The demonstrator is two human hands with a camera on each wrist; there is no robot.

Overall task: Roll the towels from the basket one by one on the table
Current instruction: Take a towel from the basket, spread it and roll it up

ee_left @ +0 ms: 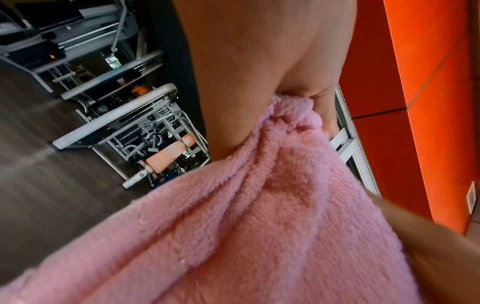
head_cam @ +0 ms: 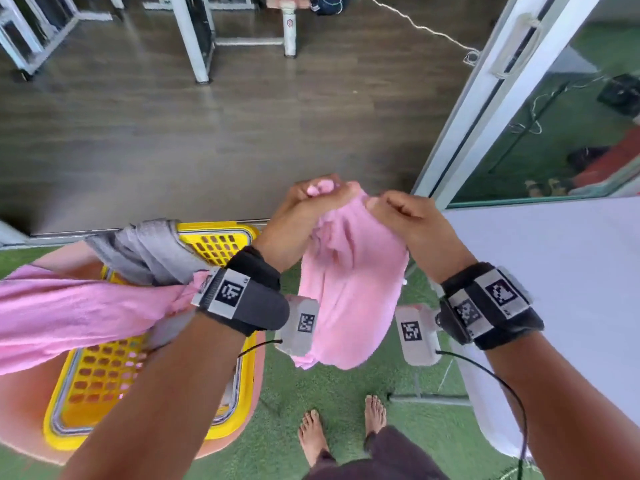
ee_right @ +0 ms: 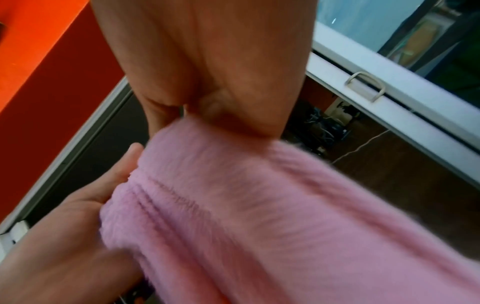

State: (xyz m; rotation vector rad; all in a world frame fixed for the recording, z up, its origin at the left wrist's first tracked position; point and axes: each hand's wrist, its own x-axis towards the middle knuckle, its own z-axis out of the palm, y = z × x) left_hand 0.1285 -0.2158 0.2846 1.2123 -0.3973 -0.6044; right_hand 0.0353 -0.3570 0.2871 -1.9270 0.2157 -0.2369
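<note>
A fluffy pink towel (head_cam: 349,289) hangs in the air between the basket and the table. My left hand (head_cam: 311,199) grips its bunched top edge, and my right hand (head_cam: 394,209) pinches the same edge just to the right. The cloth (ee_left: 259,216) fills the lower left wrist view, gathered under my left hand (ee_left: 259,72). My right hand (ee_right: 207,72) holds the blurred towel (ee_right: 259,216) in the right wrist view. The yellow basket (head_cam: 214,242) stands at the lower left with a grey towel (head_cam: 145,251) and another pink towel (head_cam: 69,313) draped over it.
The white table (head_cam: 554,289) lies to the right, its edge near my right wrist. Green turf (head_cam: 329,393) covers the ground by my bare feet (head_cam: 343,431). A white door frame (head_cam: 491,98) rises at the upper right. Metal frames stand on the dark floor (head_cam: 207,133) beyond.
</note>
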